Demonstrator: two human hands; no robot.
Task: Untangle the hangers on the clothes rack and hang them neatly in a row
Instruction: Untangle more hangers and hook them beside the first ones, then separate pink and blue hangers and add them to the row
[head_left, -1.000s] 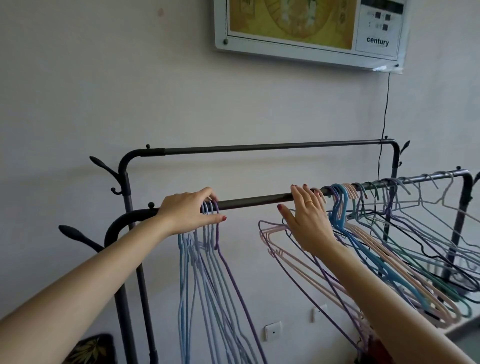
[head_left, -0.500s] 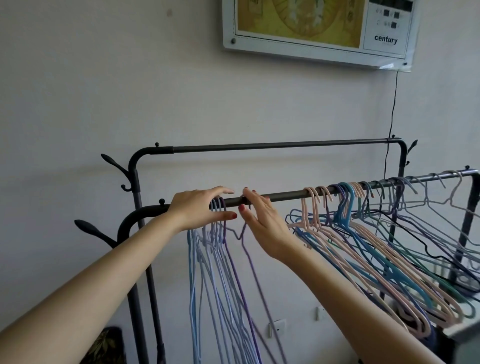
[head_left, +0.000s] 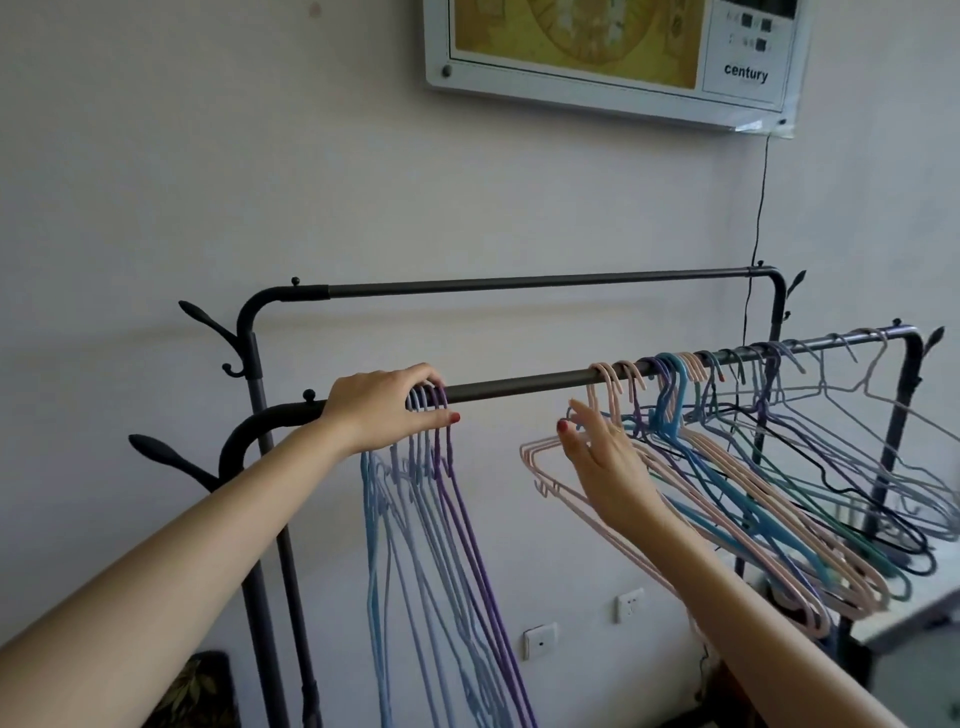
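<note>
Two bundles of hangers are hanging on the front rail (head_left: 519, 383) of the clothes rack (head_left: 545, 283), whose long axis is running left to right; the bottoms of the blue and purple hangers (head_left: 431, 519) are running off the lower edge, and their hooks are hiding under my left hand (head_left: 382, 410), which is curling over the rail and gripping them; these are hanging straight down beneath that grip. I am holding my right hand (head_left: 605, 457) just below the rail with its fingers nearly straight, touching the pink hangers (head_left: 613, 467) at the near end of the tangled bundle (head_left: 779, 467); that bundle is splaying down and rightwards away from my hand, its overlapping wires being hard to separate by eye.
</note>
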